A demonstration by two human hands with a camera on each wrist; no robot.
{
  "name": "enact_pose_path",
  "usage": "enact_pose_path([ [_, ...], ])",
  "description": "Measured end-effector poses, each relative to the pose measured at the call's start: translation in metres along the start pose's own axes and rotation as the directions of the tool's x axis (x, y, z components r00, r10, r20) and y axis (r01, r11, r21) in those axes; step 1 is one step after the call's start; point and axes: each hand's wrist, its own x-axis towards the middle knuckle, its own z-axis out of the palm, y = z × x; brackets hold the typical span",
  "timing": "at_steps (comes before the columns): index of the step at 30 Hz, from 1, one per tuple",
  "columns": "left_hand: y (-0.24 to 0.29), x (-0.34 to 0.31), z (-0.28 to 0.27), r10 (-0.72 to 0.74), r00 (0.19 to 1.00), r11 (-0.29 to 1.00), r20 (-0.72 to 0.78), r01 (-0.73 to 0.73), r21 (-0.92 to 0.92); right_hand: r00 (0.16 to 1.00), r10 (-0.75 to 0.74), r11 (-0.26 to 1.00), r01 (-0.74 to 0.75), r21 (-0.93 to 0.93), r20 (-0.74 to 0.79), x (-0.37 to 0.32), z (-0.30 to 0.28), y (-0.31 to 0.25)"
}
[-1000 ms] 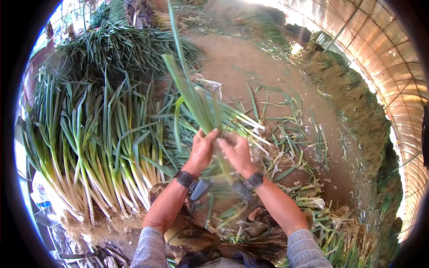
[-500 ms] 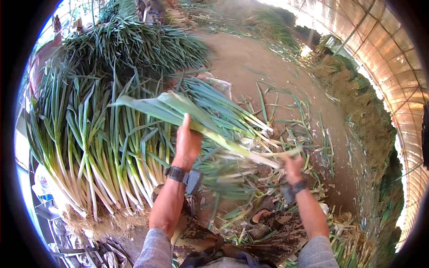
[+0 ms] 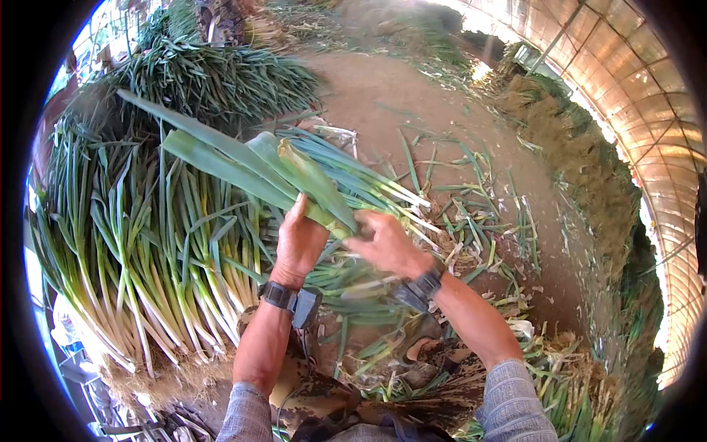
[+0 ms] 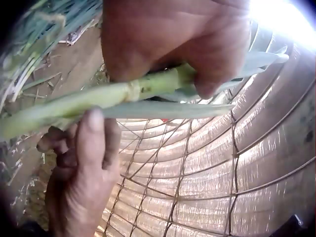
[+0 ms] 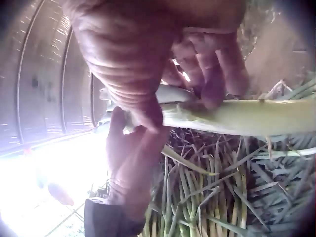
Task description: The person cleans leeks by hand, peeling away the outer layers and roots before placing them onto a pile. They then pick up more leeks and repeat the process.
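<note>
A large green onion [image 3: 224,166] is held across the front of the body in the head view, its broad leaves pointing up and left. My left hand [image 3: 300,239] grips it where the leaves leave the stalk, thumb upright along it. Close beside, my right hand [image 3: 388,243] pinches an outer leaf [image 3: 317,180] of the same onion between thumb and curled fingers. The left wrist view shows the pale green stalk [image 4: 74,103] running out under the left hand, with the right thumb [image 4: 93,133] against the leaf. In the right wrist view, the white stalk [image 5: 266,116] passes below the right fingers.
Upright green onions [image 3: 140,272] with rooted ends stand packed at the left, a leafy heap [image 3: 213,85] behind them. More onions [image 3: 353,173] lie just beyond the hands. Leaf scraps [image 3: 479,199] litter the dirt floor, and trimmings [image 3: 567,383] pile up at lower right.
The right hand swung out right to the onion's root end, then came back beside the left hand. The onion tipped from upright to slanting left, and the left hand kept its grip.
</note>
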Motion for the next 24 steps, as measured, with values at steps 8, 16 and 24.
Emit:
enact_pose_path([
  [8, 0.041, 0.001, -0.021, 0.083, 0.993, 0.988, -0.089, -0.094, -0.124, 0.957, 0.282, 0.949, -0.288, 0.13, 0.064, -0.042, -0.032, 0.059],
  [16, 0.0, -0.005, 0.006, -0.039, 0.976, 0.994, -0.215, 0.06, 0.088, 0.972, 0.006, 0.942, -0.084, 0.324, 0.234, 0.0, 0.0, -0.012],
  [24, 0.051, -0.001, -0.016, 0.246, 0.962, 0.969, -0.114, -0.248, 0.005, 0.933, 0.304, 0.909, -0.344, 0.234, 0.191, -0.091, -0.049, 0.068],
])
